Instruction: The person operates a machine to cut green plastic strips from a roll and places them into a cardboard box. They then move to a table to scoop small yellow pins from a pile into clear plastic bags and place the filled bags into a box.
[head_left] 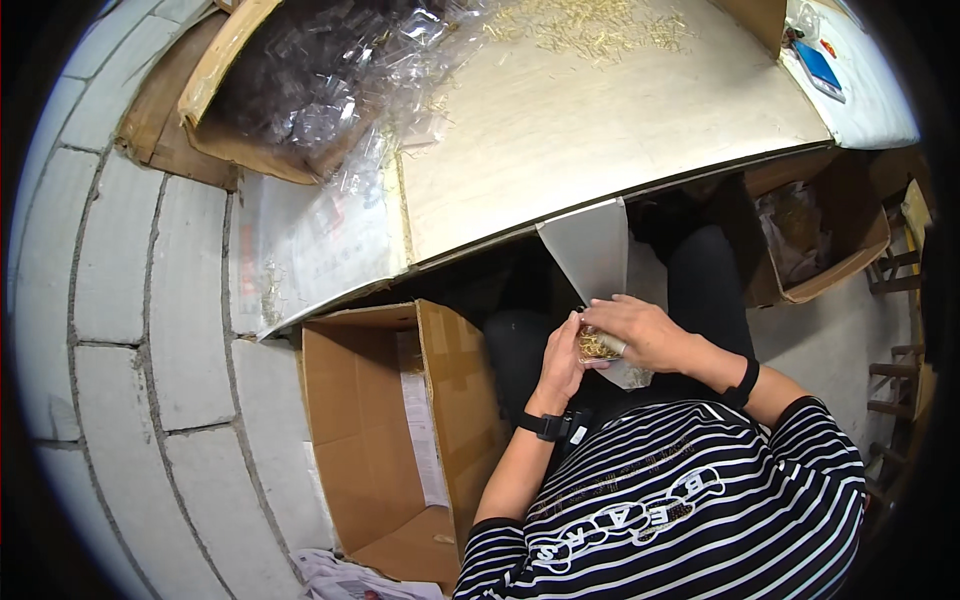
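Observation:
Over my lap, my left hand (pixel 562 362) grips a small clear plastic box (pixel 600 346) filled with thin gold-coloured metal pieces. My right hand (pixel 648 332) is bent over the same box from the other side, its fingers across the top and touching it. Both hands meet around the box, so part of it is hidden. Just beyond and under them, a pale tapering chute-like sheet (pixel 590 250) runs from the table edge down toward my lap.
The pale table (pixel 600 130) carries a scatter of gold-coloured pieces (pixel 600 25). A carton (pixel 225 90) of clear plastic boxes (pixel 330 100) lies at far left. Open cartons stand near left (pixel 370 430) and right (pixel 835 240). A blue device (pixel 818 70) rests at far right.

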